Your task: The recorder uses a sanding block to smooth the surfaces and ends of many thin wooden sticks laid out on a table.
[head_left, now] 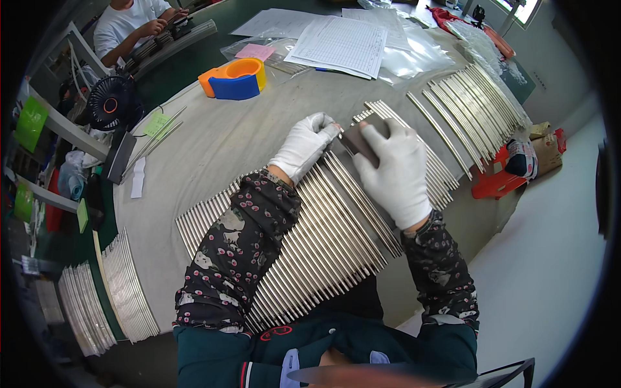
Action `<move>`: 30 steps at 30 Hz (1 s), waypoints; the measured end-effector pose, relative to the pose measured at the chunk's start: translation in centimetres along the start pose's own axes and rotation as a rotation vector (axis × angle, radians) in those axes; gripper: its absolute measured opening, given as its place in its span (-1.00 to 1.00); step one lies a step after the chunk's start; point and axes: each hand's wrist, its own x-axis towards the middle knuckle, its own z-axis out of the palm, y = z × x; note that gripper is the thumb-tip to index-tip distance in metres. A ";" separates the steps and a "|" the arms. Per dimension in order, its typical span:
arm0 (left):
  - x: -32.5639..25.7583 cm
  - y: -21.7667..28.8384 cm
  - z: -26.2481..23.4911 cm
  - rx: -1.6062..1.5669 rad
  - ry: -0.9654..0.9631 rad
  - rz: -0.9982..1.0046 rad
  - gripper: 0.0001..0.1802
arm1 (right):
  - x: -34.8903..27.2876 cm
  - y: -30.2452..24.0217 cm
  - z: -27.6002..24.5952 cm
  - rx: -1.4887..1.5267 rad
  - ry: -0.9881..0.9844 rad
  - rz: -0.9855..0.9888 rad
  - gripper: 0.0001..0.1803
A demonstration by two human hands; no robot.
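Note:
My left hand [305, 147], in a white glove with bare fingertips showing, is closed in a pinch at the far end of a thin metal rod. My right hand [398, 171], also gloved, grips a flat grey-brown block [359, 145] right beside those fingertips. Below and between my hands lies a wide row of silvery metal rods [317, 242], side by side; my left forearm covers part of it. A few rods [363, 205] lie slightly apart from that row. Another row of rods [435, 173] runs partly under my right hand.
More rods [475, 113] lie at the far right, others [126, 288] at the lower left. An orange-and-blue tape dispenser [234, 79], printed papers [339, 45] and plastic bags [417, 55] rest at the back. A black fan [111, 103] stands left; a co-worker [132, 29] sits beyond.

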 end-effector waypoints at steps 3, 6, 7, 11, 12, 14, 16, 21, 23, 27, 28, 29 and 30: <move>0.3 0.5 0.2 0.024 -0.088 -0.116 -0.84 | 0.3 2.1 0.1 -0.131 0.036 0.099 -0.55; 0.3 -0.3 0.3 0.001 -0.009 0.042 -0.82 | -0.3 -1.4 -0.7 0.095 -0.024 -0.135 -0.54; 0.3 0.2 0.2 -0.012 -0.045 -0.069 -0.83 | 0.1 -0.5 -0.2 0.032 0.000 -0.077 -0.53; 0.4 0.0 0.1 0.022 -0.091 -0.084 -0.82 | 0.8 1.3 -0.3 -0.035 0.034 -0.005 -0.55; 0.4 -0.3 0.0 0.021 -0.092 -0.090 -0.82 | 0.3 -0.1 -0.8 0.073 0.068 -0.094 -0.56; 0.6 -0.9 -0.1 0.023 -0.054 -0.008 -0.83 | 0.0 -0.6 -0.6 0.102 -0.020 -0.160 -0.54; 0.2 0.3 0.2 0.034 -0.083 -0.065 -0.84 | 0.9 1.6 -0.4 -0.183 -0.129 0.115 -0.50; 0.5 -1.0 -0.4 -0.024 -0.075 -0.015 -0.85 | -0.4 -0.9 -0.1 0.114 -0.012 -0.150 -0.55; 0.4 0.1 0.3 -0.004 -0.101 -0.061 -0.84 | 0.3 1.9 0.0 -0.078 -0.028 0.039 -0.55; 0.6 -0.1 0.0 0.026 -0.086 -0.048 -0.83 | -0.4 -0.1 -0.2 0.061 0.044 -0.089 -0.56; 0.4 0.1 0.2 0.014 -0.059 0.018 -0.82 | -0.5 -0.9 -0.4 0.121 -0.004 -0.152 -0.55; 0.2 0.2 0.1 0.014 -0.065 -0.092 -0.83 | -0.3 -0.5 0.0 0.073 -0.044 -0.053 -0.54; 0.1 0.5 0.3 0.013 -0.069 -0.084 -0.83 | 0.1 0.5 -0.1 0.066 -0.039 -0.053 -0.54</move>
